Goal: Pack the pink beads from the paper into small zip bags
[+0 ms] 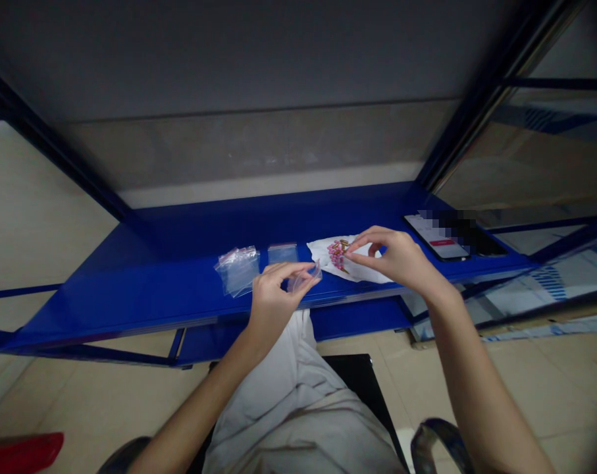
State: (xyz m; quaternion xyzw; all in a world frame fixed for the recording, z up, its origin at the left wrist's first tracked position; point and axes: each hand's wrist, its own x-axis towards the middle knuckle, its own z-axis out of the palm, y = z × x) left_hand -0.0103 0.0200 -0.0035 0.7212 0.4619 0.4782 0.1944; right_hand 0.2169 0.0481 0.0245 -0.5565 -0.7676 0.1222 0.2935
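My left hand [278, 289] pinches a small clear zip bag [305, 280], held with its mouth bowed apart near the shelf's front edge. Over a white sheet of paper [364, 273], the thumb and forefinger of my right hand [397, 257] are closed at the edge of a small pile of pink and brown pieces [336, 255]. Whatever the fingertips hold is too small to make out. A stack of clear zip bags [237, 268] lies left of my left hand, and one more flat zip bag [282, 253] is just behind it.
The blue metal shelf [180, 263] carries everything, with blue uprights [71, 158] at both sides. A phone [436, 237] with a lit screen lies at the right, a dark object [486, 243] beside it. A lower blue shelf [357, 319] sits above the tiled floor.
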